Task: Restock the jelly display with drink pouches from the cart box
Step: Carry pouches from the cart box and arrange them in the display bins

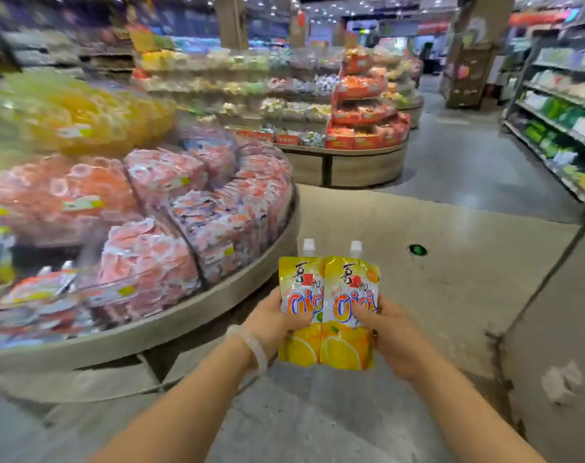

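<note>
L hand (273, 319) + R hand (389, 332) grip two pouches (327, 312), upright, side-by-side.

Both bare forearms reach forward and slightly inward, hands close together at waist height. The left hand (273, 315) curls its fingers and thumb in a grip, a pale bangle (251, 345) on its wrist. The right hand (386, 329) grips likewise, thumb forward.

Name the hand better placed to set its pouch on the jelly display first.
Probably left: the left hand grips its pouch nearer the round display; the right hand is farther from it.
</note>
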Demonstrator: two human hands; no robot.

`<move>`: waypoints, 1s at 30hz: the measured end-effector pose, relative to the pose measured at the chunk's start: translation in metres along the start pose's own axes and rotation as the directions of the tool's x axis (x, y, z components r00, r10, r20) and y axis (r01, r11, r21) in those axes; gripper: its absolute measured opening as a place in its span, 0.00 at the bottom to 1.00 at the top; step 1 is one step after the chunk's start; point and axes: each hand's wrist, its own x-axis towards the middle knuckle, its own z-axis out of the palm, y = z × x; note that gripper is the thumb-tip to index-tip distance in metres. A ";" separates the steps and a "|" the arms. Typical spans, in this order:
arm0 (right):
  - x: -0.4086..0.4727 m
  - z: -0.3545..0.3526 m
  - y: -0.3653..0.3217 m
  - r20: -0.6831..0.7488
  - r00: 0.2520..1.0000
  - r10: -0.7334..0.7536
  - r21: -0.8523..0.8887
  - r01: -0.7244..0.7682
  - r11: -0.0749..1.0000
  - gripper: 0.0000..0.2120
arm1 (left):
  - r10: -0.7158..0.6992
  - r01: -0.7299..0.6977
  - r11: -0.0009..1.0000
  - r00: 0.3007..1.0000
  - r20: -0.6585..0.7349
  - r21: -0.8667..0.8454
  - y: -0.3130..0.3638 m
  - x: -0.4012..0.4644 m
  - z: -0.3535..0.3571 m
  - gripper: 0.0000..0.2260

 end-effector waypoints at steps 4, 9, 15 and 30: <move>0.045 0.133 0.013 0.197 0.980 0.027 -0.035 -0.021 0.999 0.10 | 0.042 -0.050 0.998 0.967 -0.250 -0.025 0.026 -0.044 -0.122 0.23; 0.079 0.285 0.020 0.453 0.888 0.080 -0.131 -0.022 0.991 0.09 | 0.057 -0.100 0.993 0.872 -0.485 -0.062 0.048 -0.100 -0.248 0.17; 0.101 0.430 0.076 0.620 0.766 0.169 -0.257 -0.005 0.967 0.08 | 0.032 -0.216 0.960 0.717 -0.696 -0.179 0.030 -0.160 -0.357 0.16; 0.244 0.748 0.096 0.753 0.638 0.162 -0.281 0.089 0.955 0.06 | 0.086 -0.313 0.943 0.559 -0.825 -0.114 0.116 -0.139 -0.664 0.17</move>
